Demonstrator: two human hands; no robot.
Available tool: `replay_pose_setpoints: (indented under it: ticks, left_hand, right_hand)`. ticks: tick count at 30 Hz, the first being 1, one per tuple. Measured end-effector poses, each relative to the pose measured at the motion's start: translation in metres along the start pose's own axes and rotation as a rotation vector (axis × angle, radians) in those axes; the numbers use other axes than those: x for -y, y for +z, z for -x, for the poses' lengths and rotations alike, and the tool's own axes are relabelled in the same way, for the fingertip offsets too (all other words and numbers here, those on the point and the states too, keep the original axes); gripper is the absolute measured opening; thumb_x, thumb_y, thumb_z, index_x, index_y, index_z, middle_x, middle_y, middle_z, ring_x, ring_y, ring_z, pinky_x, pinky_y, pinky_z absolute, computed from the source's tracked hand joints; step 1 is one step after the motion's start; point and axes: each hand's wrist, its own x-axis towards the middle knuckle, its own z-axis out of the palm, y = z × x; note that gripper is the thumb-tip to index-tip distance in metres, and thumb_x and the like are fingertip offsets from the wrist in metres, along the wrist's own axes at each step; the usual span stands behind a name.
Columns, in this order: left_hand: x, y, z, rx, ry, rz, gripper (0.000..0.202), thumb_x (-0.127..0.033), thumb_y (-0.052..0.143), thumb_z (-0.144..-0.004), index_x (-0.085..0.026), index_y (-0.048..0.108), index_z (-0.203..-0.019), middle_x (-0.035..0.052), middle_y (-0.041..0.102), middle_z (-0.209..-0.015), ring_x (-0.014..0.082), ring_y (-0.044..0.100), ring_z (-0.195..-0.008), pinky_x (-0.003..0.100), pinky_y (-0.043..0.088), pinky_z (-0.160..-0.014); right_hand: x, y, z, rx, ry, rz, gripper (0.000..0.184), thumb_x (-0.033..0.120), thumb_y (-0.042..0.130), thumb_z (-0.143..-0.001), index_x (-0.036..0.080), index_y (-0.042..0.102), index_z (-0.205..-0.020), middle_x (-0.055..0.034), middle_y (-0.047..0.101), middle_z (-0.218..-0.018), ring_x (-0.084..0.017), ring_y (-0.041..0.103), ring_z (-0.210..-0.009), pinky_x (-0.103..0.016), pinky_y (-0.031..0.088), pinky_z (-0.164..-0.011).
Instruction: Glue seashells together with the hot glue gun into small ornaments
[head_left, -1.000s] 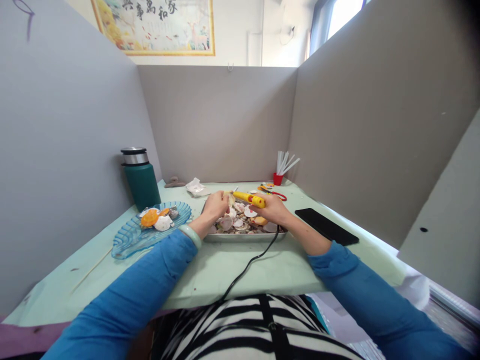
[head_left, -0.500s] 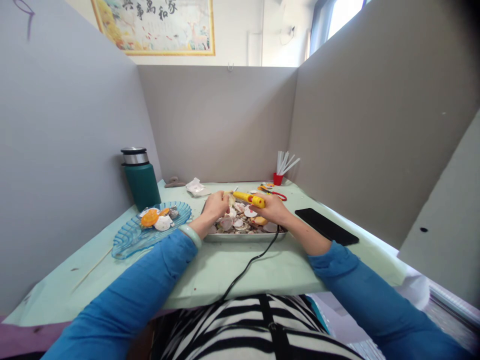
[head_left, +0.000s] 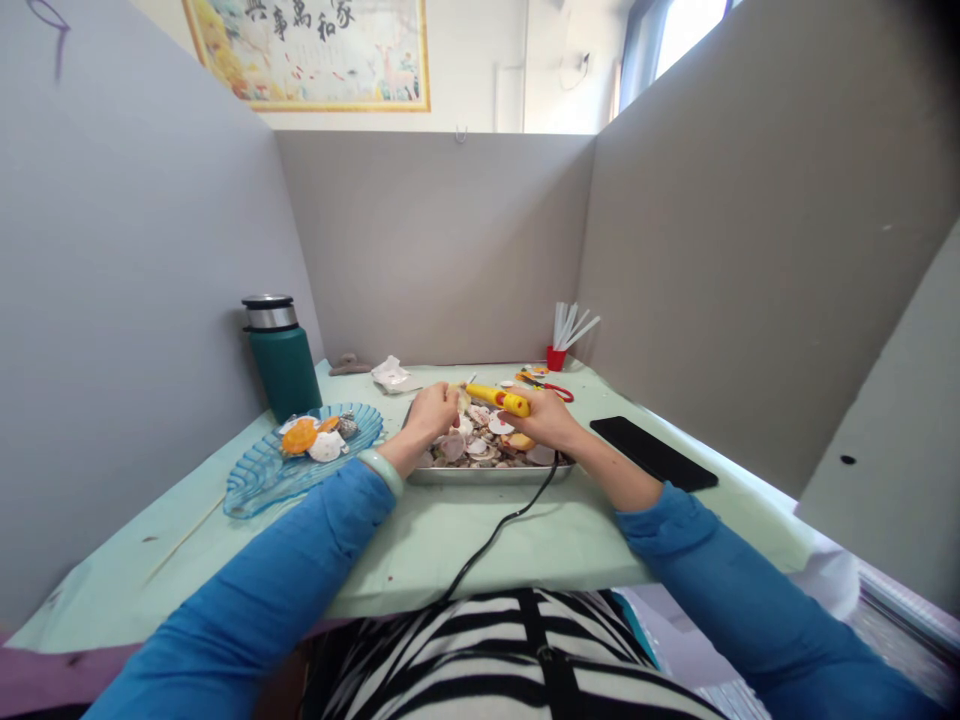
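Over a metal tray (head_left: 487,477) filled with shells (head_left: 480,448), both my hands work close together. My right hand (head_left: 551,418) is wrapped round a yellow glue gun (head_left: 499,398), whose front end points left toward the other hand. A black cord (head_left: 510,517) trails from below that hand across the table. Wearing a pale bangle (head_left: 384,474), my left hand (head_left: 435,412) has its fingers pinched round a pale yellowish shell (head_left: 463,400) at the gun's tip. Fingers hide most of that shell, so its shape is unclear.
A blue scalloped dish (head_left: 251,490) with several shells stands left, beside a green bottle (head_left: 285,370). At the back are crumpled white paper (head_left: 391,373), red-handled scissors (head_left: 555,391) and a red cup (head_left: 556,358) of white sticks. A black phone (head_left: 652,452) lies right; grey partitions (head_left: 442,240) surround the table.
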Motion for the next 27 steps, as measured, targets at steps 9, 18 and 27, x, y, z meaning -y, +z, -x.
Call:
replay_pose_setpoints:
  ticks: [9,18,27]
  left_hand:
    - [0.0004,0.0005,-0.0002,0.032,0.014,-0.014,0.022,-0.03,0.037,-0.082,-0.016,0.052,-0.072,0.0,0.06,-0.053,0.0082,0.047,-0.036,0.019,0.032,-0.043]
    - [-0.0006,-0.0015,-0.0003,-0.002,-0.001,0.005,0.023,-0.03,0.035,-0.082,-0.015,0.053,-0.077,0.0009,0.061,-0.054,0.0084,0.047,-0.036,0.02,0.033,-0.044]
    - [-0.0028,-0.0021,0.0008,-0.01,-0.021,0.007,0.023,-0.03,0.036,-0.082,-0.015,0.052,-0.076,0.0011,0.061,-0.054,0.0081,0.047,-0.036,0.019,0.033,-0.043]
  right_hand:
    - [-0.0027,0.0028,-0.0001,0.035,0.023,0.054,0.023,0.042,0.053,-0.072,0.02,0.061,-0.074,0.0005,0.06,-0.066,-0.011,0.05,-0.059,-0.02,0.027,-0.053]
    - [-0.0024,0.0012,-0.0005,0.014,0.032,0.051,0.021,0.039,0.054,-0.071,0.019,0.061,-0.073,0.0009,0.059,-0.066,-0.011,0.05,-0.06,-0.02,0.027,-0.053]
    - [-0.0023,0.0009,-0.0005,0.005,0.003,0.063,0.021,0.039,0.053,-0.072,0.019,0.061,-0.074,0.0013,0.059,-0.065,-0.011,0.05,-0.06,-0.02,0.028,-0.054]
